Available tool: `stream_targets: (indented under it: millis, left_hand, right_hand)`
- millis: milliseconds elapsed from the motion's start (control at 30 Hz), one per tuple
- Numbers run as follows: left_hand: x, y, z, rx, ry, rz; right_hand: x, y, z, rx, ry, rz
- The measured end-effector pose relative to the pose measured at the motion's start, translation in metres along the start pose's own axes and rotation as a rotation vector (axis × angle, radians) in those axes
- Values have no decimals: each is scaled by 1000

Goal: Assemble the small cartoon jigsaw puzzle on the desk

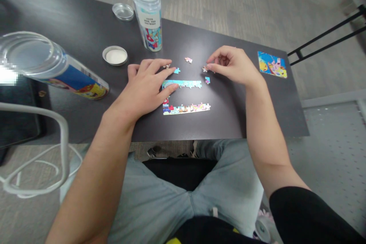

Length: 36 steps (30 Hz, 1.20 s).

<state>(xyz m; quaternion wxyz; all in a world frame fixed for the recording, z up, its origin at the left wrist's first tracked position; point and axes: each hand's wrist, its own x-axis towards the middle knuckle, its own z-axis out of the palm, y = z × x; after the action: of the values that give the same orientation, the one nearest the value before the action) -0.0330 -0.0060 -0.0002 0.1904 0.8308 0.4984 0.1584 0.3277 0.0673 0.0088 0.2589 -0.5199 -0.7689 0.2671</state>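
A partly joined jigsaw puzzle (187, 109) lies on the dark table, forming a top strip, a left side and a bottom strip. My left hand (147, 85) rests over its upper left corner with the fingers spread, covering part of it. A blue puzzle piece (177, 71) sits by that hand's fingertips. My right hand (231, 65) has thumb and forefinger closed at a small pale puzzle piece (205, 69). Below it lies a blue and purple puzzle piece (207, 80). Farther back is a pinkish loose piece (188, 60).
A clear can (151, 19) stands behind my left hand, and a second can (77, 76) is at the left. Two lids, one clear (122, 11) and one silver-rimmed (114, 55), lie near them. A colourful picture card (272, 65) lies at the right. A white cable (64, 148) loops at the left.
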Motion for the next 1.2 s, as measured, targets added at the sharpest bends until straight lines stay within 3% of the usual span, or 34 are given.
stream_targets:
  millis: [200, 300, 933, 1200]
  left_hand:
    - [-2, 5, 9, 31, -6, 26]
    - [-2, 7, 11, 39, -21, 9]
    - [-1, 6, 7, 16, -19, 8]
    - [-1, 6, 7, 23, -30, -2]
  right_hand:
    - [9, -24, 47, -133, -30, -143]
    - [8, -30, 58, -166, -81, -181]
    - [7, -26, 55, -274, -141, -271]
    - [8, -21, 45, -257, -91, -216]
